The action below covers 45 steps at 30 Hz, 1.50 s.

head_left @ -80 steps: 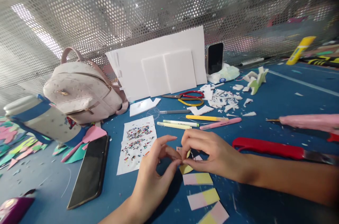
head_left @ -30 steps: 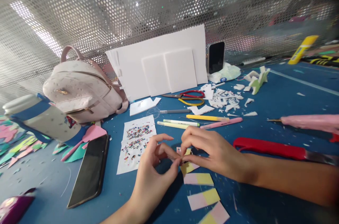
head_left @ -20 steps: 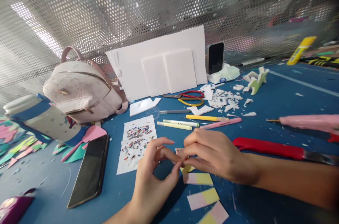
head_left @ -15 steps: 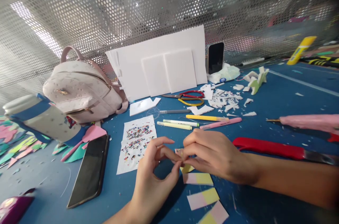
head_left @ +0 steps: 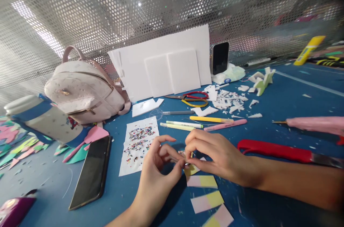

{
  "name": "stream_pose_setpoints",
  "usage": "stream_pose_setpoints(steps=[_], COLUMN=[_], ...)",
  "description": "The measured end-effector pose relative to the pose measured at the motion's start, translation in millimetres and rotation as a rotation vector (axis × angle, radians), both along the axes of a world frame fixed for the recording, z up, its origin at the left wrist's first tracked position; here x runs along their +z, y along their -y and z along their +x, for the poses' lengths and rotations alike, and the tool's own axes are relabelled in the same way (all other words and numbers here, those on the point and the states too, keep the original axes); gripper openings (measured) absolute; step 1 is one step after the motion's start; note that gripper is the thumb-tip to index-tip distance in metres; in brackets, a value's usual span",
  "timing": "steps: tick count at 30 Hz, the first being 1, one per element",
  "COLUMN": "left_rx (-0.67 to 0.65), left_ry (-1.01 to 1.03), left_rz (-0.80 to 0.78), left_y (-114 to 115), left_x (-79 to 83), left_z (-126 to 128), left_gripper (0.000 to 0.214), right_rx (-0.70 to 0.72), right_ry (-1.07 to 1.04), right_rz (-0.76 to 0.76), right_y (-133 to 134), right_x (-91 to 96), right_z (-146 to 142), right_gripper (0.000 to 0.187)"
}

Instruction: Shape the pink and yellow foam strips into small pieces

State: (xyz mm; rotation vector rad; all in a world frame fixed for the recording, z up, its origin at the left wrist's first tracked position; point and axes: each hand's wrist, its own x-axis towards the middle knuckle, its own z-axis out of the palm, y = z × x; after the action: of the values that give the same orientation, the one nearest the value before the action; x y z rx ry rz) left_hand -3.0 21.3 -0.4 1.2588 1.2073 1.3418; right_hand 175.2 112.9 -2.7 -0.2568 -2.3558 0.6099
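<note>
Over the blue table, my left hand (head_left: 158, 169) and my right hand (head_left: 215, 153) meet fingertip to fingertip. Both pinch a small pink and yellow paper piece (head_left: 189, 168), mostly hidden by the fingers. The left thumb and forefinger are closed on its left edge. The right fingers curl over its top. Two matching pink and yellow paper strips (head_left: 202, 181) (head_left: 206, 201) lie just below the hands, and a third (head_left: 219, 218) pokes out at the bottom edge.
A white sheet strewn with tiny coloured bits (head_left: 138, 144) lies left of the hands, beside a black phone (head_left: 91, 171). Pens (head_left: 211, 119), red scissors (head_left: 193, 96), white foam boards (head_left: 163, 64), a pale backpack (head_left: 83, 92), a red-handled knife (head_left: 279, 150) and a pink glue gun (head_left: 314, 125) surround them.
The hands have stayed together on the small paper piece, with the fingers shifting slightly; the piece shows a bit more below the right fingers now.
</note>
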Motion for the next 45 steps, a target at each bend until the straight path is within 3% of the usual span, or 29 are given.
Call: stream_pose_setpoints(steps=[9,18,23,31,45], left_rx=[0.032,0.063,0.074,0.066,0.034], left_ry=[-0.073,-0.147,-0.218,-0.32,-0.143], left_rz=[0.039,0.083,0.12,0.197,0.065], left_y=[2.7,7.1,8.5,8.6,4.7], left_x=[0.0,3.0,1.8,-2.1,-0.9], left_z=[1.4,3.4,2.3,0.2,2.3], left_gripper=[0.034,0.034,0.035,0.04,0.044], right_rx=[-0.007,-0.051,-0.047,-0.044,-0.034], right_ry=[-0.029,-0.072,-0.093,-0.036,-0.003], right_rz=[-0.002,0.238,0.289,0.172,-0.014], right_y=[0.0,2.1,2.5,4.8,2.5], right_x=[-2.3,-2.1,-2.0,1.5,1.0], right_z=[-0.2,0.9,0.9,1.9,0.6], right_gripper=[0.014,0.013,0.012,0.026,0.02])
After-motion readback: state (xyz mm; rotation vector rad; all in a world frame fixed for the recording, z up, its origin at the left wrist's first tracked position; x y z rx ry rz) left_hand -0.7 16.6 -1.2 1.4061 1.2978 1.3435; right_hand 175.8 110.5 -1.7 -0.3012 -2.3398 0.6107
